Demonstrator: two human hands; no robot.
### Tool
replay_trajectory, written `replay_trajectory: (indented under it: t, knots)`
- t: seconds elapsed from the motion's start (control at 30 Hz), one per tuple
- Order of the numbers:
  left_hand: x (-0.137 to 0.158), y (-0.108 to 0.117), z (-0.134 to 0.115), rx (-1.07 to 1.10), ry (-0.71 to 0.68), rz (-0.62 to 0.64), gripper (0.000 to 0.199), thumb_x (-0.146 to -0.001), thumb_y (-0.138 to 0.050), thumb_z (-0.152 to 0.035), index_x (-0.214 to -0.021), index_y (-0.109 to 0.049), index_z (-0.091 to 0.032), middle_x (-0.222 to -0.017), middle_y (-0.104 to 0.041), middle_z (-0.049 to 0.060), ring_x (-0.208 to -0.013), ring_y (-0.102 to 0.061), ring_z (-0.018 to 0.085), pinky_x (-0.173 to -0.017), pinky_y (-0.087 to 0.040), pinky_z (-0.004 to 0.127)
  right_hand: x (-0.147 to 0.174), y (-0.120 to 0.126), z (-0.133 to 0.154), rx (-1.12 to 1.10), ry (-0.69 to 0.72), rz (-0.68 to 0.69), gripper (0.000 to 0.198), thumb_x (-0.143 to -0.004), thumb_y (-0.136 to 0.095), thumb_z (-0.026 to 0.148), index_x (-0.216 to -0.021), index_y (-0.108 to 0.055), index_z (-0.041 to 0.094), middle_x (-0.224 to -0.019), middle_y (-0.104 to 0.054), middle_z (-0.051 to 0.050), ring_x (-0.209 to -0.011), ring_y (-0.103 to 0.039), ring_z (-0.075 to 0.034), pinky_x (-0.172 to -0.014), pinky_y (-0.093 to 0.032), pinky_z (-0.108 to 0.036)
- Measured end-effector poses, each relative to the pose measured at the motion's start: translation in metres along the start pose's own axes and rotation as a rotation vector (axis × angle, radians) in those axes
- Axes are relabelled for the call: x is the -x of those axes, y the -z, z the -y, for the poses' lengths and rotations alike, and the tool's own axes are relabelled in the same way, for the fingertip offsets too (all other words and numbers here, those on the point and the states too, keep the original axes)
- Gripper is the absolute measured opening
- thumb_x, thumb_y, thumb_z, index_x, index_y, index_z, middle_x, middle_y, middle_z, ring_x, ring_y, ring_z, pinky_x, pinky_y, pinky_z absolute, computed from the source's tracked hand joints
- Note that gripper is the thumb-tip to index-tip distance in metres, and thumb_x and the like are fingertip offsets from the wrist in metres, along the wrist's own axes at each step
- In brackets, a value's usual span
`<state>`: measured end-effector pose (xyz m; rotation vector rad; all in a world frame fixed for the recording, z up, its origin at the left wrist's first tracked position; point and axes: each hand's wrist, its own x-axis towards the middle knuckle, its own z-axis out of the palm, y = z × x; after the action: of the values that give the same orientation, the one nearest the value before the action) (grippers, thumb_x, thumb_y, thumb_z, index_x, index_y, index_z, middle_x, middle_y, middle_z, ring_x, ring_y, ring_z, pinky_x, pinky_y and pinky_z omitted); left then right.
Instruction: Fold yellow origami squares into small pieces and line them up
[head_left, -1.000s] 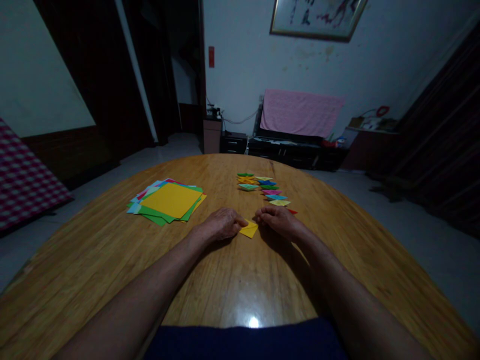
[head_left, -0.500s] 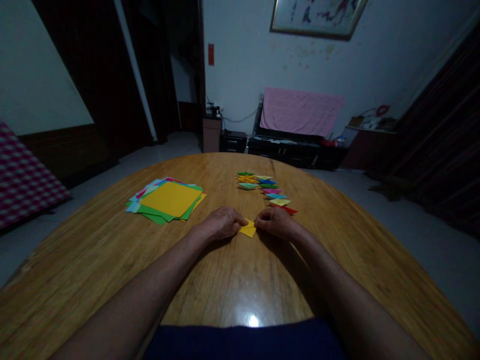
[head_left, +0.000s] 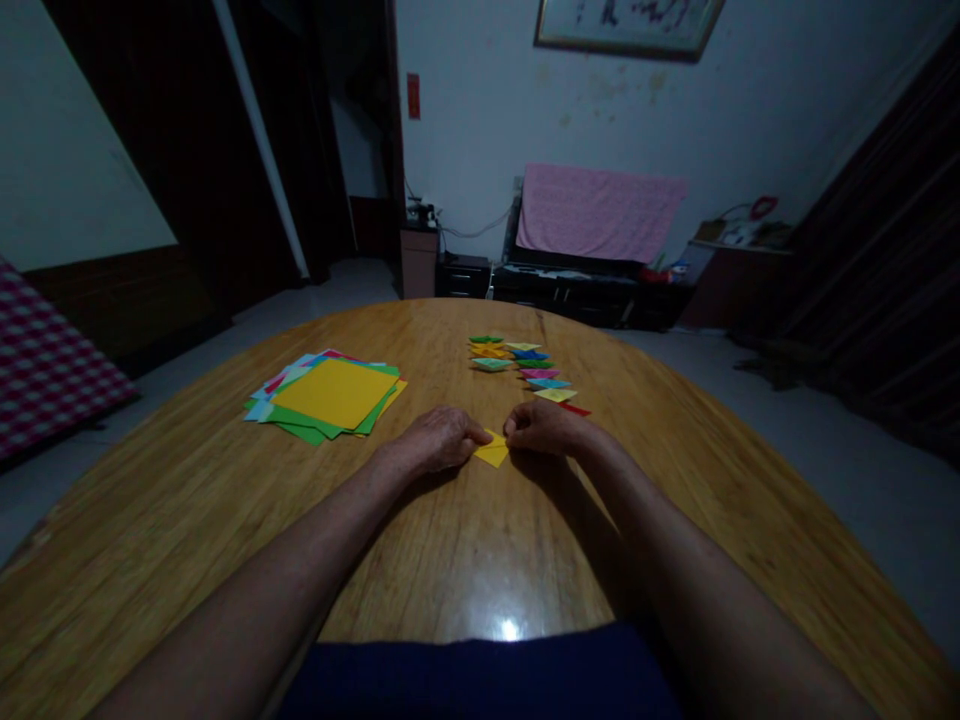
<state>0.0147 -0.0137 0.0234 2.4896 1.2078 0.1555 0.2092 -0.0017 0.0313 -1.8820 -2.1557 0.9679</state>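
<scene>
A small folded piece of yellow paper [head_left: 492, 453] lies on the wooden table between my two hands. My left hand [head_left: 445, 437] presses its left side with the thumb, the other fingers curled beside it. At its right edge, my right hand [head_left: 544, 428] pinches the paper between thumb and fingertips. Beyond my hands sit several small folded paper shapes in two uneven columns, among them a blue one [head_left: 529, 354], a pink one [head_left: 538, 374] and a red one [head_left: 574, 410] partly hidden behind my right hand.
To the left lies a loose stack of square coloured paper [head_left: 334, 393] with a yellow sheet on top. The round wooden table [head_left: 225, 520] fills the foreground. Behind it stands a low dark cabinet [head_left: 555, 288] below a pink cloth [head_left: 600, 212].
The camera view has tilted slightly, so everything sits a little higher and further left. Both hands stay on the yellow paper, with little visible change in their grip.
</scene>
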Motion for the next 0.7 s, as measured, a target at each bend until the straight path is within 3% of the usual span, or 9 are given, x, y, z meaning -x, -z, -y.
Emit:
replay_trajectory:
  t: [0.13,0.3,0.57,0.7]
  knots:
    - [-0.001,-0.001,0.001,0.006,0.007,-0.004,0.037,-0.086,-0.045,-0.024,-0.115,-0.068,-0.027,-0.102,-0.072,0.005,-0.088,-0.063,0.018,-0.082,-0.045,0.029,0.004,0.002,-0.007,-0.129,0.020,0.021,0.009,-0.069,-0.058,0.010,-0.073,-0.065,0.015,-0.065,-0.062,0.000,-0.055,-0.052,-0.009,-0.051,-0.038,-0.018]
    - [-0.002,-0.002,0.002,0.027,0.004,0.002,0.037,-0.085,-0.046,-0.023,-0.114,-0.068,-0.028,-0.097,-0.073,0.002,-0.083,-0.062,0.016,-0.079,-0.044,0.026,0.009,-0.001,-0.011,-0.258,0.035,0.021,0.009,-0.076,-0.059,0.021,-0.077,-0.066,0.015,-0.068,-0.064,-0.001,-0.054,-0.051,-0.008,-0.048,-0.036,-0.017]
    - [-0.005,-0.005,0.007,0.054,0.014,0.000,0.042,-0.082,-0.044,-0.018,-0.114,-0.068,-0.030,-0.089,-0.073,0.003,-0.077,-0.061,0.016,-0.076,-0.044,0.026,0.003,-0.017,0.005,0.078,-0.004,-0.150,0.025,-0.066,-0.071,0.041,-0.073,-0.070,0.017,-0.068,-0.068,-0.004,-0.063,-0.060,-0.015,-0.048,-0.035,-0.021]
    - [-0.007,-0.007,0.010,0.065,0.023,0.003,0.038,-0.082,-0.045,-0.021,-0.112,-0.070,-0.028,-0.093,-0.073,0.003,-0.081,-0.061,0.016,-0.079,-0.043,0.027,0.000,-0.014,0.007,0.070,-0.039,-0.081,0.022,-0.066,-0.072,0.039,-0.070,-0.068,0.017,-0.066,-0.067,-0.004,-0.060,-0.059,-0.015,-0.046,-0.035,-0.021]
